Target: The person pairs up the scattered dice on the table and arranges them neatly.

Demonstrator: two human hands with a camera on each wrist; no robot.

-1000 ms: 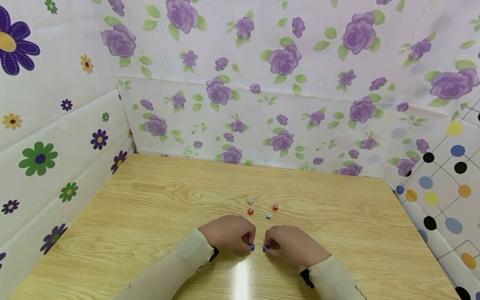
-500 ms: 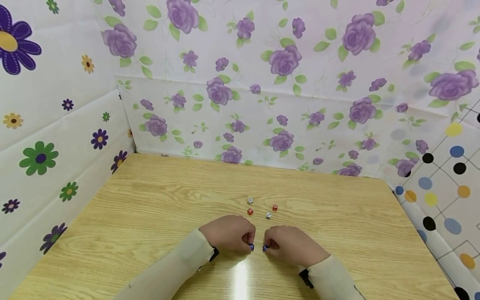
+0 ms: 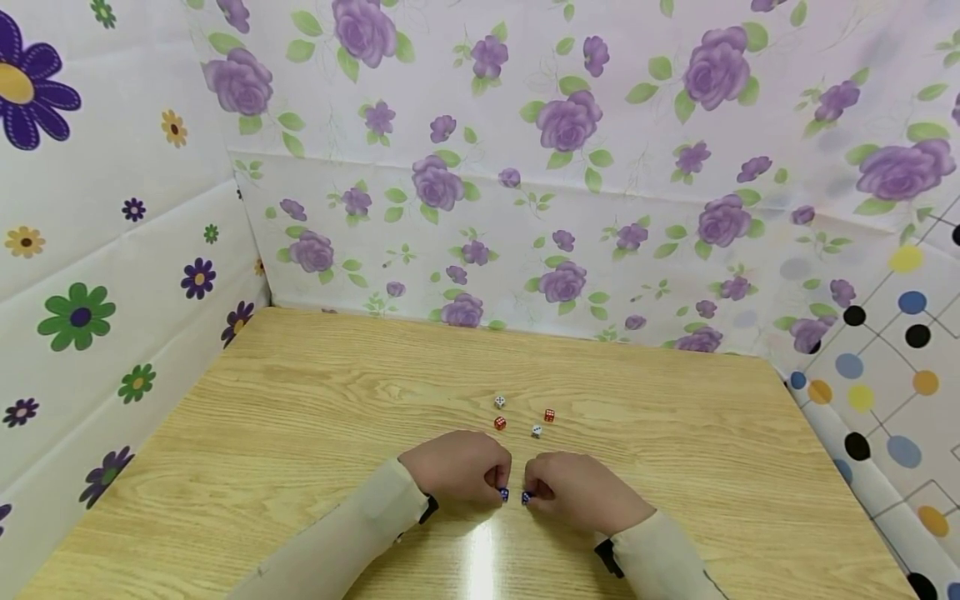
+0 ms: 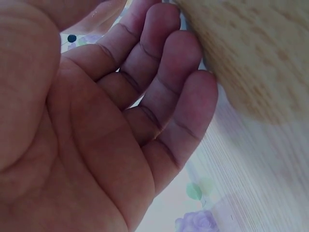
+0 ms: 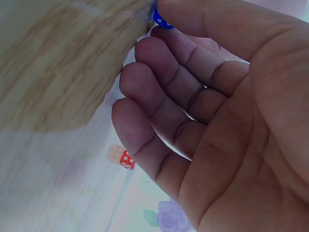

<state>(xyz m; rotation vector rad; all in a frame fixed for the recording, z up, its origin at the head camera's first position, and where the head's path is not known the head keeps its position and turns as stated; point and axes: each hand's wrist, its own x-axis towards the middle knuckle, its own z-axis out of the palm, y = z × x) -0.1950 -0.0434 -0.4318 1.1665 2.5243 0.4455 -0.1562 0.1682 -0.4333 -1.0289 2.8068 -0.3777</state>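
Observation:
Near the middle front of the table, my left hand (image 3: 461, 467) pinches a blue die (image 3: 504, 495) with white dots between thumb and fingertip. Facing it, my right hand (image 3: 581, 490) pinches a second blue die (image 3: 527, 497). A narrow gap separates the two dice, both close over the wood. In the right wrist view, part of a blue die (image 5: 162, 19) shows between thumb and index finger, while the other fingers curl loosely. The left wrist view shows the palm and fingers (image 4: 193, 106) at the tabletop; its die is hidden there.
Beyond the hands lie two white dice, one at the back (image 3: 500, 402) and one nearer (image 3: 537, 431). Two red dice lie with them, a left one (image 3: 500, 423) and a right one (image 3: 550, 415). Patterned sheets (image 3: 517, 183) border the wooden table (image 3: 337, 375).
My right hand has shifted slightly left with its blue die, narrowing the gap to the other blue die. The left hand and the red and white dice stay put.

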